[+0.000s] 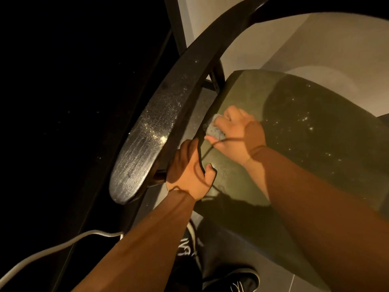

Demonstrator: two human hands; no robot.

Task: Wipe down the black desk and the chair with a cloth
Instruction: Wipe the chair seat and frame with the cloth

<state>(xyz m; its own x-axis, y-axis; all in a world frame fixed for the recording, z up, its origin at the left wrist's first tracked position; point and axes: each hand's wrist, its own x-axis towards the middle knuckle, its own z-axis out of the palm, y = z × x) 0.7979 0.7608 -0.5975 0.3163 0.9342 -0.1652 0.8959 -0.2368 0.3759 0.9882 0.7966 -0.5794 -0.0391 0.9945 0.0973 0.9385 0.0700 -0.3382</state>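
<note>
1. Right grip is clamped down on the cloth, fingers bunched over a small grey wad and pressing it onto the chair seat.
2. That cloth sits dead centre of view, at the left edge of the olive seat cushion. It touches the cushion and lies just beside the dark chair frame.
3. Left grip, at 6 o'clock from the cloth, is wrapped round a dark bar of the frame between seat and rail. The thumb hooks over on the seat side.
4. Out toward 3 o'clock the seat spreads wide, with pale specks scattered across it and a broad shadow over its far half.
5. At 9 o'clock from the hands, the curved black rail sweeps from 7 o'clock up to 1 o'clock. It is thick with dust and streaked at its lower end.
6. Beyond the rail, filling 9 to 11 o'clock, lies the black counter, very dark, with only a few light specks showing.
7. Down at 8 o'clock a white cable snakes in and disappears behind the left forearm.
8. At 6 o'clock a black shoe with white laces stands on the grey tiled floor.
</note>
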